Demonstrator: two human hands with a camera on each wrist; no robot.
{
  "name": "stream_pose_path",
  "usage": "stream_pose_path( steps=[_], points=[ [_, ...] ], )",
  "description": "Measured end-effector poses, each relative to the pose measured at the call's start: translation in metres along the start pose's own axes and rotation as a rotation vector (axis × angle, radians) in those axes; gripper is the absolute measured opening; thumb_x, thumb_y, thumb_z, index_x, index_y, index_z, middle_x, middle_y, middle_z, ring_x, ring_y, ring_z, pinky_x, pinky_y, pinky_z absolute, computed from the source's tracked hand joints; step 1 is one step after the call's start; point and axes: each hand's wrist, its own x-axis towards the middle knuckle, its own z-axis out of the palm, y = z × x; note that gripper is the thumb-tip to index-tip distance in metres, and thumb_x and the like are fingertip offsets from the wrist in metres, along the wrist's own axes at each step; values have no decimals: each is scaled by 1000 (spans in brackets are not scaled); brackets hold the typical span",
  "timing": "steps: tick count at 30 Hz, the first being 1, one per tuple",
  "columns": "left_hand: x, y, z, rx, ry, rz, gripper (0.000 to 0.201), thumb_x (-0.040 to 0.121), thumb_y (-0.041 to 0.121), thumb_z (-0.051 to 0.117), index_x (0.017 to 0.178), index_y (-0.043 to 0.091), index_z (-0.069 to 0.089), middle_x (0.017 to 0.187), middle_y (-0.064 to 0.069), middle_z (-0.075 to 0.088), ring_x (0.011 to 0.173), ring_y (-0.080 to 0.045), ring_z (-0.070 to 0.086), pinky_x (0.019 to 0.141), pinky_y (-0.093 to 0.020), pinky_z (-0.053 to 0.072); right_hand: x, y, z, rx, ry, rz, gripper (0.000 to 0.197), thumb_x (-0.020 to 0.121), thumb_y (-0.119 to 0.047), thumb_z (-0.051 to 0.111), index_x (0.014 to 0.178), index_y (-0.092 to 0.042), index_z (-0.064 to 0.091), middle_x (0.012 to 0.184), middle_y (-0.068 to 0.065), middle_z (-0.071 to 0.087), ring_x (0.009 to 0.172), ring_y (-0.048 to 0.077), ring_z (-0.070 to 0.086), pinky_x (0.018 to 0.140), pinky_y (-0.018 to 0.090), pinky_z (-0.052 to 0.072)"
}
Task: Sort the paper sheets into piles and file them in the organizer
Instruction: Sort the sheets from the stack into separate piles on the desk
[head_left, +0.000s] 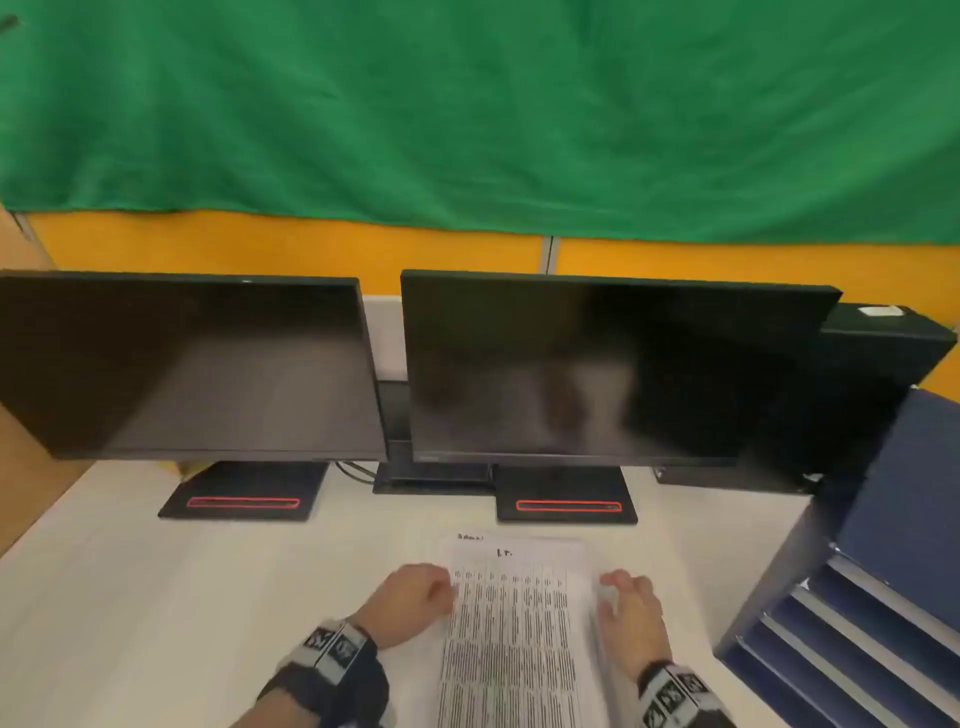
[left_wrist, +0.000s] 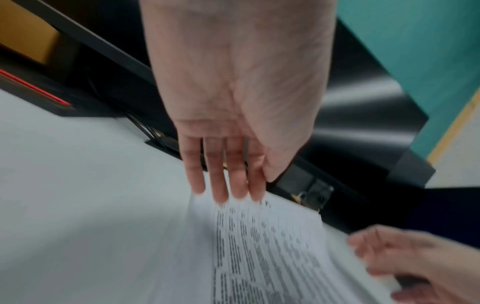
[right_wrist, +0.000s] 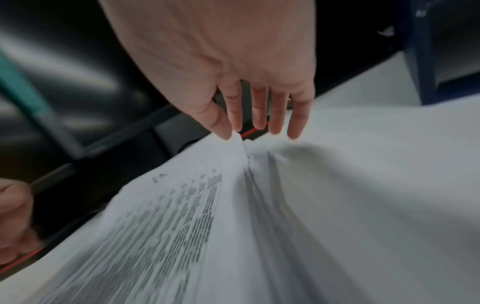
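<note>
A stack of printed paper sheets (head_left: 514, 639) lies on the white desk (head_left: 182, 597) in front of me. My left hand (head_left: 441, 592) is at the stack's left edge. In the left wrist view its straight fingers (left_wrist: 233, 185) touch that edge of the paper sheets (left_wrist: 259, 246). My right hand (head_left: 610, 597) is at the right edge. In the right wrist view my right hand (right_wrist: 232, 133) pinches the raised edge of the paper sheets (right_wrist: 182, 216) between thumb and index finger. The blue organizer (head_left: 872, 519) with its tiered shelves stands at the desk's right.
Two dark monitors (head_left: 182, 364) (head_left: 597, 374) on black stands (head_left: 566, 504) line the back of the desk. A black computer case (head_left: 883, 343) sits behind the organizer. Bare desk surface stretches to the left of the paper.
</note>
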Motion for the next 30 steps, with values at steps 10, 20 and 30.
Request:
stream_pose_path(
  steps=[10,20,30],
  points=[
    [59,4,24,603,58,-95,60,82,9,51,138,17,29,139,-7,36,127,-28,36,107,-47,30,22,-24,25,121,-182,137,52,89,-21,52,138,-10,35,137,16,41,125,31,43,106,36,35],
    [41,13,-3,632,200,188,21,100,16,37,114,12,53,101,-7,69,102,-26,57,105,-33,32,11,-17,10,288,4,33,49,85,-14,61,129,-20,42,128,13,43,110,29,54,98,42,44],
    [21,6,9,243,139,315,20,94,30,52,103,25,70,143,1,45,131,-17,39,113,-40,27,5,-7,6,292,-3,-43,17,79,-11,69,79,-25,61,105,7,46,94,22,51,89,29,37]
  ],
)
